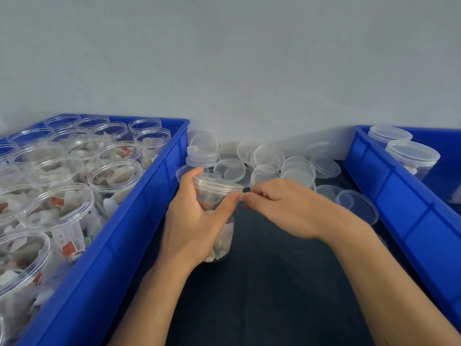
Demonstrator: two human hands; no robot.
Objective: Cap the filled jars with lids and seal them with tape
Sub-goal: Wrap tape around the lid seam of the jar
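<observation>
Left hand (197, 218) wraps a clear jar (219, 236) standing upright on the dark table (262, 283), thumb curled round the front just under the lid (217, 187), fingers hidden behind; much of the jar's wall is covered by the palm, and the white and red packets inside are hard to make out. At nine o'clock from it, a blue crate (119, 233) holds many open filled jars (57, 208), its near end cut off by the frame edge. At twelve o'clock, loose clear lids (267, 158) lie heaped against the wall, overlapping. At three o'clock, the right hand (282, 208) pinches something thin at the lid's rim, fingertips touching the left thumb; whether it is tape cannot be told. Farther toward three o'clock, a second blue crate (399, 196), partly out of frame, holds capped jars (412, 158).
</observation>
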